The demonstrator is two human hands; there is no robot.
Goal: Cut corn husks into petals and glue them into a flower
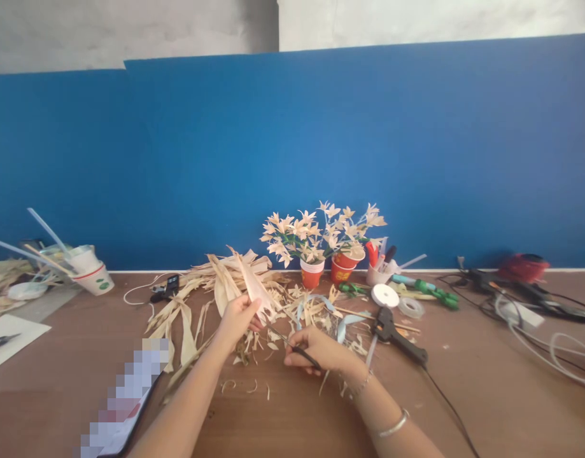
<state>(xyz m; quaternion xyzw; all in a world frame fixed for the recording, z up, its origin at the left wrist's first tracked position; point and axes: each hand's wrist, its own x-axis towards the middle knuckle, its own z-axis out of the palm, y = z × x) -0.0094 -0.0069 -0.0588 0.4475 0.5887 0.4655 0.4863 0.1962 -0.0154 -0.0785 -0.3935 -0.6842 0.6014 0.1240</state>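
Note:
My left hand (241, 318) pinches a pale piece of dried husk (254, 284) that stands up from its fingers. Just to the right, my right hand (311, 350) is closed around the dark handles of scissors (292, 346), whose blades point up and left to the lower edge of the husk. Behind both hands lies a heap of dried husks (187, 318), with thin scraps scattered around it. Pale husk flowers stand in a red and white paper cup (312, 275) and in a second red cup (342, 267) by the blue wall.
A black glue gun (398, 337) with a cord lies right of my right hand, near a white roll (384, 296) and a clear tape roll (411, 308). A phone (130, 407) lies at the lower left. Cables (540, 337) are on the right, a white cup (99, 278) on the left.

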